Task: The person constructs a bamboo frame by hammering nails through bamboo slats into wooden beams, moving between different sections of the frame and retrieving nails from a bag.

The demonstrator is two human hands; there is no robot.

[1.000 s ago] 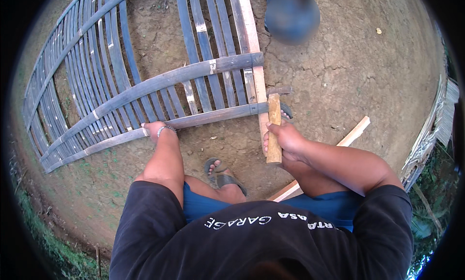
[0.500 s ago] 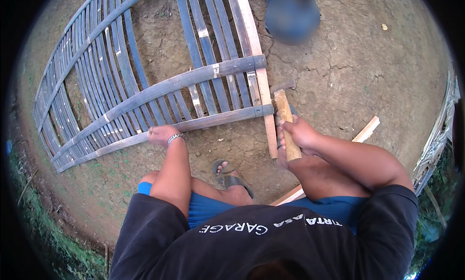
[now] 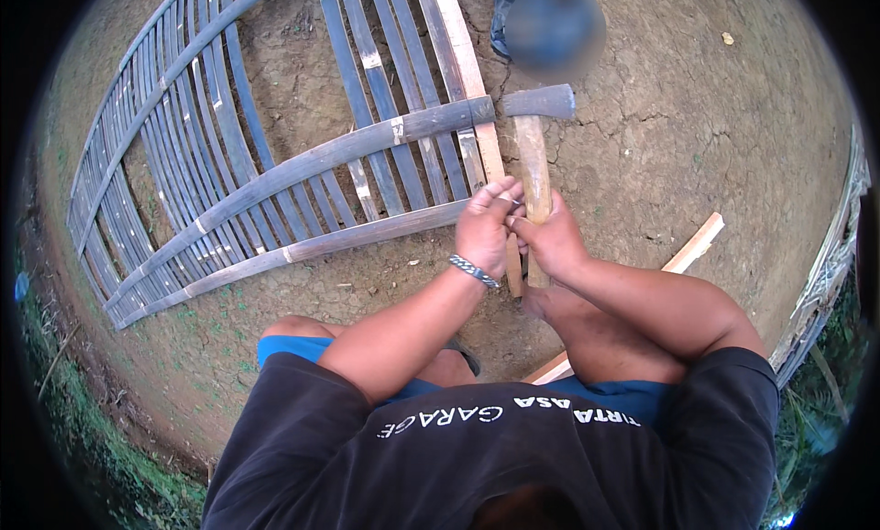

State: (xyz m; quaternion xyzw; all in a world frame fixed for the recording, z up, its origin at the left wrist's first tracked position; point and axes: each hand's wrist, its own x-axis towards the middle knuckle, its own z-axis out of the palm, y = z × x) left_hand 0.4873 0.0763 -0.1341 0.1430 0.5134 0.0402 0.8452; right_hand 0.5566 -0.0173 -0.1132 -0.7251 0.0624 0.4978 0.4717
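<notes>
My right hand (image 3: 555, 239) is closed round the wooden handle of a hatchet (image 3: 536, 104), whose dark metal head points away from me, beside the end of a bamboo slat frame (image 3: 302, 163). My left hand (image 3: 484, 229) has its fingers curled and pinched, close against the right hand's fingers. A small pale thing seems to lie at its fingertips, too small to name. Both hands are over the near right corner of the frame, partly hiding a pale timber bar (image 3: 490, 149) that runs under the bamboo ends.
A person (image 3: 500, 16), mostly blurred, is at the far side beyond the frame. A pale wood offcut (image 3: 697, 241) lies on the cracked dirt ground (image 3: 678, 163) to the right. My bent knees and bare leg flank the work. Dry stacked material (image 3: 825, 264) lines the right edge.
My left hand has left the near bamboo rail and moved right to meet the right hand. The hatchet has turned, its head now showing broadside and farther forward.
</notes>
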